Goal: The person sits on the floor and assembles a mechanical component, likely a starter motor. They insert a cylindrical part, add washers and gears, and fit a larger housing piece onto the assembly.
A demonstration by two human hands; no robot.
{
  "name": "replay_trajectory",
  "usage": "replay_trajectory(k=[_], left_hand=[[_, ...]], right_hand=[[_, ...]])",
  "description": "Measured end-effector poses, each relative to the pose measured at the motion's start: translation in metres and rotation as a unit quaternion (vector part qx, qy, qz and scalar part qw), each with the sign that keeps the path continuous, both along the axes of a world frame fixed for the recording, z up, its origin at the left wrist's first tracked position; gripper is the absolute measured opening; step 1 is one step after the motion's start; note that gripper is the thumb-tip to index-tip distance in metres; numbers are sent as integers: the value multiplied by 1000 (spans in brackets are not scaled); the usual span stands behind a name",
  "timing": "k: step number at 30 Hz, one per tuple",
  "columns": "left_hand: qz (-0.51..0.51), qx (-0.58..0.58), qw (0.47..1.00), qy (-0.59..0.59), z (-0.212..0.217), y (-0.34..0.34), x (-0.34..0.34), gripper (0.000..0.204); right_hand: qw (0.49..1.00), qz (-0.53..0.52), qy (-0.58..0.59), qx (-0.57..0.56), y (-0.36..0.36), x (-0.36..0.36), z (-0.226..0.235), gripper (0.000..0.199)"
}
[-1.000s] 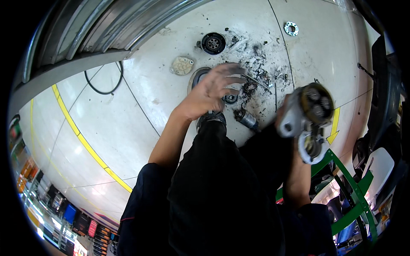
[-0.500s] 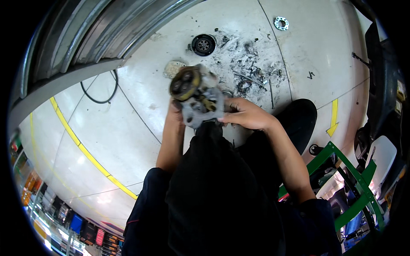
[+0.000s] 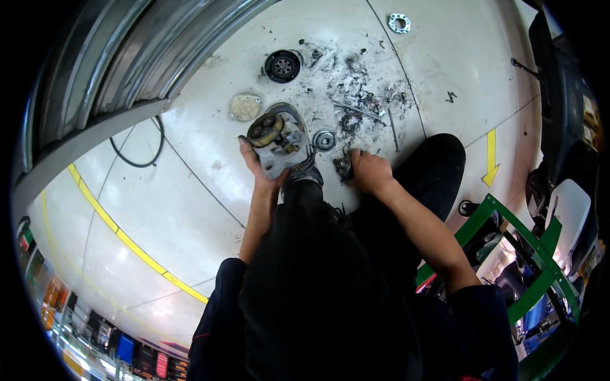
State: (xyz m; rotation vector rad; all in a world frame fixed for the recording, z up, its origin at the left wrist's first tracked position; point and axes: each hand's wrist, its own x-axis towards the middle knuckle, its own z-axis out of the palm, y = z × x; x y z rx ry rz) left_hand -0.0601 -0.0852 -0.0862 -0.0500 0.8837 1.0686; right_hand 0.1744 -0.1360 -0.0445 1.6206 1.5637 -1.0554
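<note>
A grey cast-metal housing (image 3: pixel 279 166) with a round, yellowish-brown gear part (image 3: pixel 265 130) on top is in my left hand (image 3: pixel 259 170). The thumb lies up its left side and the other fingers are mostly hidden under it. To its right, my right hand (image 3: pixel 370 170) is low by the floor, fingers closed around a small dark metal part (image 3: pixel 344 166); its exact kind I cannot make out. Between the hands lies a small round metal ring (image 3: pixel 325 140). An off-white flat cover plate (image 3: pixel 244 106) lies just beyond the housing.
A black round drum (image 3: pixel 283 66) sits farther out, beside black dust and thin metal rods (image 3: pixel 357 109). A silver notched ring (image 3: pixel 399 23) lies at the far right. Ridged metal shutter (image 3: pixel 136 63) stands left, a black cable (image 3: pixel 160 143) below it. A green frame (image 3: pixel 534 244) stands right.
My right hand has left the housing and moved right and down to the small dark part. The housing stays in my left hand, shifted slightly left. The view has shifted a little.
</note>
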Motion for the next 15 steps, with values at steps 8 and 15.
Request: replay_trajectory(k=[8, 15], left_hand=[[26, 168, 978, 124, 5, -4, -6, 76], [-1, 167, 974, 152, 15, 2, -1, 74]], right_hand=[[992, -104, 57, 40, 11, 33, -2, 70], [981, -176, -18, 75, 44, 53, 23, 66]])
